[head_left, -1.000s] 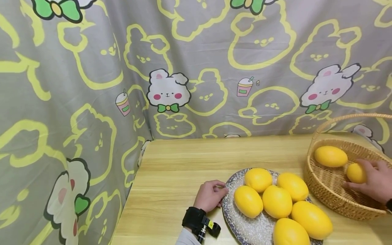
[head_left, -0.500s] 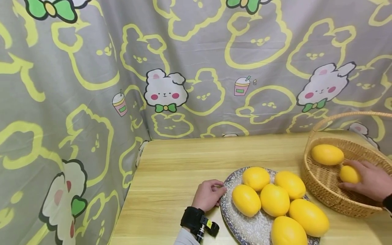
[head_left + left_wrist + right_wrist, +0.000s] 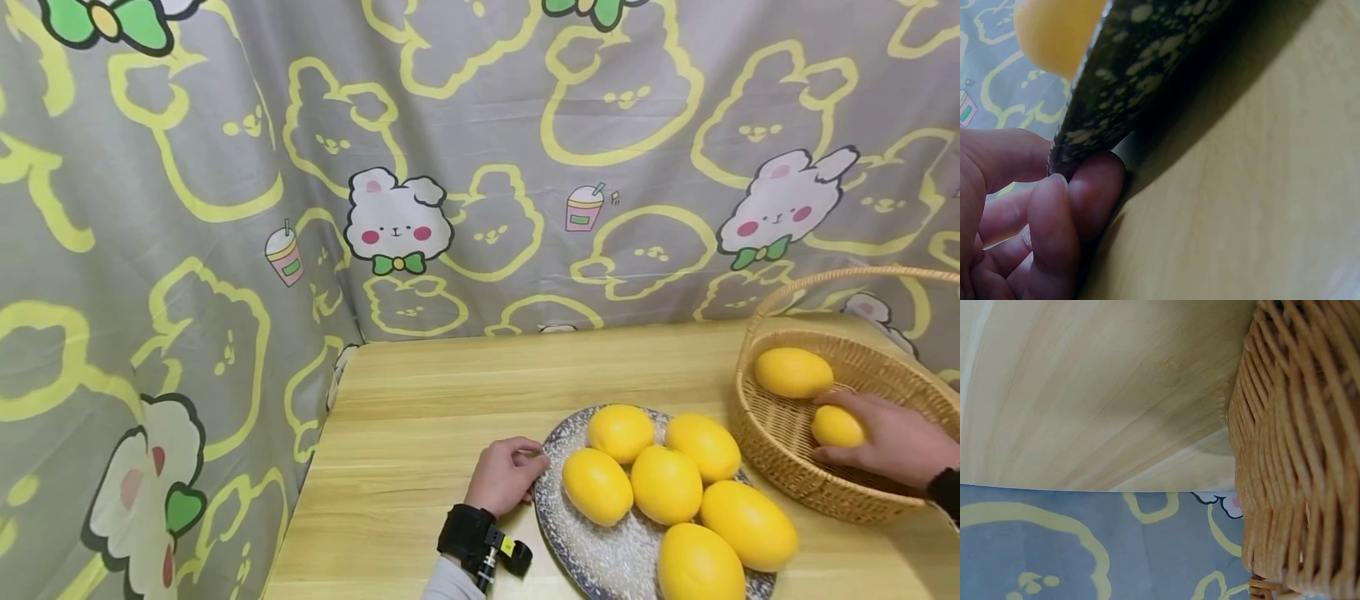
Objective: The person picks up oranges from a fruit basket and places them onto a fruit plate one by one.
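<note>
Currently I see the right hand (image 3: 881,437) inside the round woven wicker basket (image 3: 780,442) at the table's right edge, fingers curled round a small yellow lemon-like fruit (image 3: 836,426); a second, larger yellow oval fruit (image 3: 792,372) lies just behind it in the basket. Left hand (image 3: 504,477) pinches the rim of the speckled grey ceramic plate (image 3: 592,550) (left wrist view confirms thumb and fingertip on the edge (image 3: 1094,119)). Six yellow oval fruits (image 3: 666,483) are piled on the plate, on the light wooden table (image 3: 420,433).
</note>
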`<state>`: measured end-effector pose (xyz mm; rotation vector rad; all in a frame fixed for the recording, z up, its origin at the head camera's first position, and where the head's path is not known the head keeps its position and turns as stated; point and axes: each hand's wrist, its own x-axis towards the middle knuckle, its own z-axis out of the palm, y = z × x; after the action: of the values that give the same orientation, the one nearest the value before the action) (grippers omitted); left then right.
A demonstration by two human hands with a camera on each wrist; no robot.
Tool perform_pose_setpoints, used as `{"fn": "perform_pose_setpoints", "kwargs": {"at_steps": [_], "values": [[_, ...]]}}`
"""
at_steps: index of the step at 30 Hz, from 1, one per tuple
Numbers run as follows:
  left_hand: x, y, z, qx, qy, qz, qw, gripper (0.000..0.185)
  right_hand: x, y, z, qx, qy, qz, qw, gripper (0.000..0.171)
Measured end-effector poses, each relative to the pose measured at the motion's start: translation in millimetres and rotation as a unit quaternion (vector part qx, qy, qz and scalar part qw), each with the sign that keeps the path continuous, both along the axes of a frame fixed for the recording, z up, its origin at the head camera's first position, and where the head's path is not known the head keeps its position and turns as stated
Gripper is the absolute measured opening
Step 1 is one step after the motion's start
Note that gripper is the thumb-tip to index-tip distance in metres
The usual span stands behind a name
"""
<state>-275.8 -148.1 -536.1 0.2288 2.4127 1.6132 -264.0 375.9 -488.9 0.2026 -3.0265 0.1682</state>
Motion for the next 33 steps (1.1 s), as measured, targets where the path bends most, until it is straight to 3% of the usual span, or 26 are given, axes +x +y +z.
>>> {"fn": "perform_pose_setpoints", "kwargs": {"at_steps": [15,33], "values": [[-0.6,1.1,1.5,0.005,-0.001,-0.003,1.0000,0.031,-1.2,-4.6,7.9,-0.021,-0.031,-0.022,0.999,0.071],[-0.4,0.3,-0.8,0.007,0.001,-0.003,1.0000,0.031,-2.8,-0.5,3.0,-0.034,-0.047,-0.030,0.998,0.070]]}}
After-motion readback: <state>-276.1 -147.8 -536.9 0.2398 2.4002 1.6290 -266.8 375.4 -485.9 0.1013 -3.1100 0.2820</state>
